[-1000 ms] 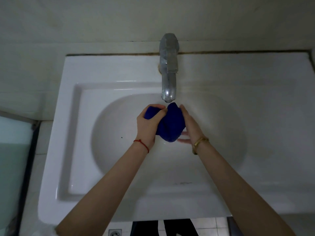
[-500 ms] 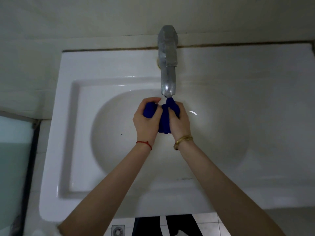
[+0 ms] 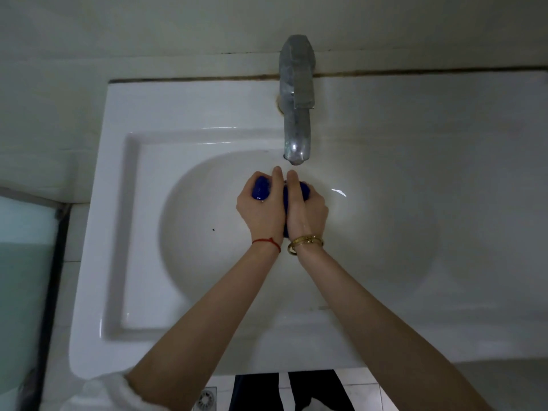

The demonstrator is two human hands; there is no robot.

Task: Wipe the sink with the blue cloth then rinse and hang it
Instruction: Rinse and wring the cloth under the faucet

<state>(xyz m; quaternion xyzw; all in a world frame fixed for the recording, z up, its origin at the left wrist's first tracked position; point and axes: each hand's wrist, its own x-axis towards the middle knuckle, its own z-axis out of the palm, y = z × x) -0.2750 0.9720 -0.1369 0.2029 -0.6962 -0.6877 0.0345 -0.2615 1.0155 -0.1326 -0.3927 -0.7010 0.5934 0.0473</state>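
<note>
The blue cloth (image 3: 261, 188) is bunched into a tight wad over the white sink (image 3: 118, 232) bowl, just below the metal tap (image 3: 296, 114) spout. My left hand (image 3: 262, 212) and my right hand (image 3: 307, 212) press together side by side and both squeeze the cloth. Only small blue patches show at the left, between the palms and at the right. No stream of water can be made out from the spout.
A tiled wall rises right behind the tap. A glass panel (image 3: 23, 277) stands to the left of the sink. Below the front rim lie floor tiles with a drain (image 3: 206, 398) and my dark trousers.
The hands have closed in from holding the loose cloth apart to squeezing it tightly together, and the cloth has shrunk into a compact wad under the spout.
</note>
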